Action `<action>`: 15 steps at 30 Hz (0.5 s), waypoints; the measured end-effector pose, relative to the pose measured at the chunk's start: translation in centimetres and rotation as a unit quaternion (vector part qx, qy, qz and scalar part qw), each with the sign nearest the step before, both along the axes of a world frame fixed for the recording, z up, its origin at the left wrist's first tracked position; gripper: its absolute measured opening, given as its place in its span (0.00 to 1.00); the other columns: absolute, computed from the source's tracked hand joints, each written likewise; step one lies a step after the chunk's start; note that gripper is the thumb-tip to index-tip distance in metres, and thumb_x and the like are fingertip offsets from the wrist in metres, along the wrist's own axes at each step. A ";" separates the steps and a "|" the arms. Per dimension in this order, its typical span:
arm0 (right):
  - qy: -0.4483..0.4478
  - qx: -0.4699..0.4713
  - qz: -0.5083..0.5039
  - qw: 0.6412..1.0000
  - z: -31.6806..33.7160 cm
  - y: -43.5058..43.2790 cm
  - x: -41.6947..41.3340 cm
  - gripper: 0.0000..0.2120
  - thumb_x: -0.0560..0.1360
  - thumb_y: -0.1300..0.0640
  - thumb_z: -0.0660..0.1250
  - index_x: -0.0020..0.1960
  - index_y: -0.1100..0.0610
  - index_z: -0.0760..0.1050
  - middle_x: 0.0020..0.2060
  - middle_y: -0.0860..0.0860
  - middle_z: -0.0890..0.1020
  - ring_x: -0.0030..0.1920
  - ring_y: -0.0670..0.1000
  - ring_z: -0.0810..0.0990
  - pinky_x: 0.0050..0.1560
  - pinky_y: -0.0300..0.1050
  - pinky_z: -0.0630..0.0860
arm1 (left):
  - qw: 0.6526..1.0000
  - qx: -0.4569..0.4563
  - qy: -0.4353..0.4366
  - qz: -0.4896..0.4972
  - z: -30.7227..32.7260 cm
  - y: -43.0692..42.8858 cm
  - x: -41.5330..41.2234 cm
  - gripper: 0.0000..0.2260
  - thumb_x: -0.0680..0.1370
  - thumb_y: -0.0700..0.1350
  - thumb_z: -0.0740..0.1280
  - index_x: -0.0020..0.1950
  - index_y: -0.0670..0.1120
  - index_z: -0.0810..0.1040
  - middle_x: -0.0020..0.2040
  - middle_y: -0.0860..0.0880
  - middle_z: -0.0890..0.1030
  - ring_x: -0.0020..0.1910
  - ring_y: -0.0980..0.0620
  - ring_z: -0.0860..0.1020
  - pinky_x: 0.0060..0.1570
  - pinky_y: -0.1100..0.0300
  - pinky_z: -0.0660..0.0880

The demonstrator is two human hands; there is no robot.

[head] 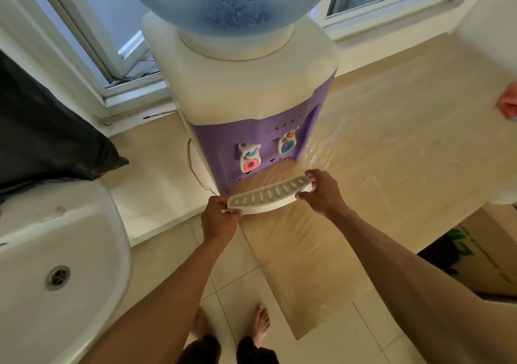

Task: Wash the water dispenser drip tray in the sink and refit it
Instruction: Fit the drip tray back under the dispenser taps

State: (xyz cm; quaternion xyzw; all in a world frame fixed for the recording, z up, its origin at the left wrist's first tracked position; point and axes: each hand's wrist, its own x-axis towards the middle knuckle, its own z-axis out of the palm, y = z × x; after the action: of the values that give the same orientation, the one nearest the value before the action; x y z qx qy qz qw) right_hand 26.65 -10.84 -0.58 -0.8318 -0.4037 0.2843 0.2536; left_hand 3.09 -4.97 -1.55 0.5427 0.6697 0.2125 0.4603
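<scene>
Just off the table's front edge, below the purple dispenser, my left grip and right grip clasp the ends of the long white slotted plastic drip tray, which looks light, stiff, possibly slippery.

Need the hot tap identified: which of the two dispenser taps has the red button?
The lower-left white tap with the red round button, nearer the left hand; the other tap's button is blue.

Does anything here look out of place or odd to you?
Mainly the drip tray: it is off the dispenser, held tilted between the left hand and right hand just in front of its slot. The clear plastic sheet over the counter is wrinkled. Nothing looks spilled or broken.
</scene>
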 end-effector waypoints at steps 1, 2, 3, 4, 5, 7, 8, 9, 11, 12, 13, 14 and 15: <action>-0.003 -0.003 0.001 1.000 0.0 0.3 0.2 0.32 0.64 0.60 0.78 0.66 0.62 0.71 0.60 0.60 0.76 0.59 0.59 0.77 0.53 0.39 0.67 | 1.000 0.004 0.002 0.003 0.1 0.1 0.2 0.15 0.68 0.39 0.77 0.49 0.47 0.75 0.45 0.51 0.80 0.43 0.51 0.78 0.35 0.71 0.66; -0.006 -0.005 0.002 1.000 0.0 0.6 0.4 0.32 0.64 0.60 0.78 0.66 0.62 0.72 0.60 0.60 0.76 0.59 0.59 0.77 0.54 0.40 0.68 | 1.000 0.011 0.002 0.006 0.0 0.3 0.4 0.15 0.68 0.39 0.77 0.49 0.47 0.75 0.44 0.51 0.80 0.43 0.51 0.78 0.35 0.70 0.67; -0.006 -0.006 0.000 1.000 -0.1 0.9 0.5 0.32 0.64 0.60 0.78 0.66 0.62 0.72 0.59 0.60 0.76 0.58 0.59 0.78 0.55 0.41 0.69 | 1.000 0.016 0.004 0.008 -0.1 0.4 0.6 0.14 0.68 0.40 0.77 0.49 0.47 0.76 0.44 0.51 0.80 0.43 0.51 0.78 0.35 0.69 0.67; -0.006 -0.003 -0.003 1.000 -0.2 1.2 0.6 0.32 0.64 0.60 0.78 0.66 0.61 0.72 0.59 0.60 0.76 0.58 0.59 0.78 0.57 0.43 0.71 | 1.000 0.022 0.003 0.011 -0.3 0.7 0.9 0.14 0.68 0.40 0.77 0.49 0.46 0.77 0.44 0.51 0.80 0.42 0.51 0.78 0.35 0.69 0.67; -0.005 0.001 -0.007 1.000 -0.3 1.5 0.7 0.32 0.64 0.60 0.78 0.66 0.61 0.73 0.58 0.60 0.76 0.57 0.59 0.78 0.58 0.45 0.72 | 1.000 0.025 0.004 0.014 -0.5 1.0 1.1 0.14 0.68 0.40 0.77 0.50 0.45 0.77 0.44 0.51 0.81 0.42 0.52 0.78 0.36 0.68 0.68; -0.012 0.002 -0.006 1.000 -0.8 2.2 0.8 0.32 0.64 0.59 0.78 0.66 0.59 0.73 0.58 0.59 0.77 0.58 0.59 0.78 0.59 0.48 0.73 | 0.999 0.023 0.006 0.031 -1.1 1.5 1.5 0.14 0.68 0.40 0.77 0.50 0.44 0.78 0.45 0.50 0.82 0.43 0.52 0.78 0.40 0.65 0.71; -0.018 -0.002 -0.005 1.000 -1.1 2.5 0.9 0.32 0.65 0.59 0.77 0.67 0.59 0.73 0.59 0.59 0.77 0.58 0.59 0.78 0.59 0.48 0.72 | 0.999 0.021 0.004 0.043 -1.5 1.6 1.7 0.14 0.68 0.39 0.77 0.50 0.44 0.79 0.45 0.50 0.82 0.43 0.51 0.79 0.43 0.62 0.72; -0.018 -0.006 -0.008 1.000 -1.3 2.8 0.9 0.32 0.65 0.59 0.77 0.67 0.58 0.72 0.59 0.59 0.77 0.59 0.59 0.77 0.59 0.47 0.71 | 0.999 0.013 0.003 0.052 -1.6 1.5 1.8 0.13 0.67 0.39 0.77 0.49 0.43 0.79 0.45 0.49 0.82 0.44 0.50 0.79 0.45 0.60 0.73; -0.011 -0.001 -0.009 1.000 -1.9 3.4 1.2 0.31 0.65 0.60 0.76 0.67 0.59 0.72 0.59 0.59 0.77 0.59 0.59 0.77 0.57 0.43 0.70 | 0.998 0.010 -0.010 0.068 -1.9 1.4 2.3 0.13 0.67 0.38 0.77 0.48 0.42 0.80 0.44 0.49 0.82 0.42 0.51 0.79 0.45 0.60 0.73; -0.008 0.004 -0.007 1.000 -2.2 3.6 1.3 0.31 0.65 0.61 0.76 0.67 0.59 0.72 0.59 0.59 0.77 0.59 0.59 0.77 0.56 0.42 0.69 | 0.997 0.016 -0.015 0.080 -2.2 1.5 2.6 0.12 0.67 0.38 0.77 0.48 0.41 0.80 0.43 0.49 0.81 0.41 0.52 0.78 0.45 0.61 0.72; -0.004 0.008 -0.006 1.000 -2.4 3.9 1.4 0.31 0.64 0.62 0.77 0.66 0.59 0.73 0.58 0.60 0.77 0.58 0.59 0.77 0.55 0.42 0.70 | 0.996 0.017 -0.016 0.090 -2.3 1.4 2.9 0.12 0.67 0.38 0.77 0.48 0.40 0.80 0.43 0.48 0.81 0.40 0.52 0.78 0.44 0.62 0.72; -0.001 0.013 -0.004 1.000 -2.7 4.1 1.6 0.31 0.63 0.62 0.77 0.65 0.59 0.73 0.58 0.59 0.77 0.58 0.59 0.78 0.55 0.43 0.71 | 0.994 0.021 -0.021 0.103 -2.7 1.5 3.1 0.12 0.68 0.38 0.77 0.47 0.40 0.80 0.44 0.48 0.81 0.39 0.53 0.77 0.44 0.62 0.72; 0.007 0.019 -0.003 1.000 -3.0 4.3 1.7 0.32 0.63 0.63 0.77 0.65 0.60 0.73 0.58 0.59 0.77 0.56 0.58 0.78 0.54 0.44 0.73 | 0.993 0.013 -0.021 0.112 -2.7 1.5 3.3 0.11 0.68 0.39 0.77 0.47 0.39 0.80 0.44 0.48 0.81 0.38 0.53 0.76 0.44 0.62 0.71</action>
State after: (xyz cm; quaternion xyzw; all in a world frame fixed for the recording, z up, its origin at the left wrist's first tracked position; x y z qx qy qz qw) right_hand 28.39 -6.51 -3.56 -0.8263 -0.4045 0.2813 0.2731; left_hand 6.41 -3.46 -4.25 0.4662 0.7135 0.2826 0.4402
